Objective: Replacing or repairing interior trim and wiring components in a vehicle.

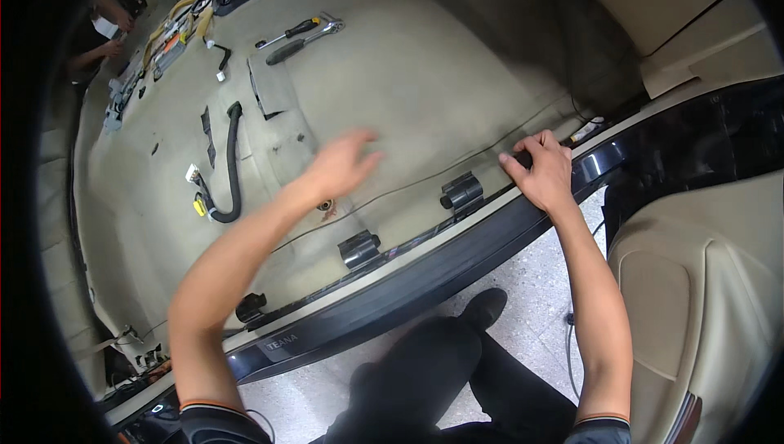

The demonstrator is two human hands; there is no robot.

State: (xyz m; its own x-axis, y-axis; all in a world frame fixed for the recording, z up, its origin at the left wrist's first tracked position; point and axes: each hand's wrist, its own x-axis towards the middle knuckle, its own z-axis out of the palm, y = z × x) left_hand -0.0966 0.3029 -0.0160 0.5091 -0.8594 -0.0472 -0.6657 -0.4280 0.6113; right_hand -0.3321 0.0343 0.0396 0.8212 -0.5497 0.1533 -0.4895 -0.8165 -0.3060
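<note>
My left hand [339, 168] hovers over the beige car floor carpet [392, 109]. Its fingers are apart, slightly blurred, with nothing in them. At the inner side of the door sill [359, 305], my right hand [545, 173] has thumb and fingers closed around a small dark piece [523, 158]. The hand partly covers it; it looks like the black plastic clips along the sill. One such clip [463, 193] stands left of my right hand, another clip [359, 250] lies below my left hand, and a third clip [251, 307] is near my left forearm.
A ratchet wrench [306, 42] and a screwdriver-like tool [287, 33] lie on the carpet. Left of them are a black sleeved cable [234, 162] and a wiring harness [175, 44]. Another person's hands [114, 32] show at far left. A beige door panel [694, 281] stands at right.
</note>
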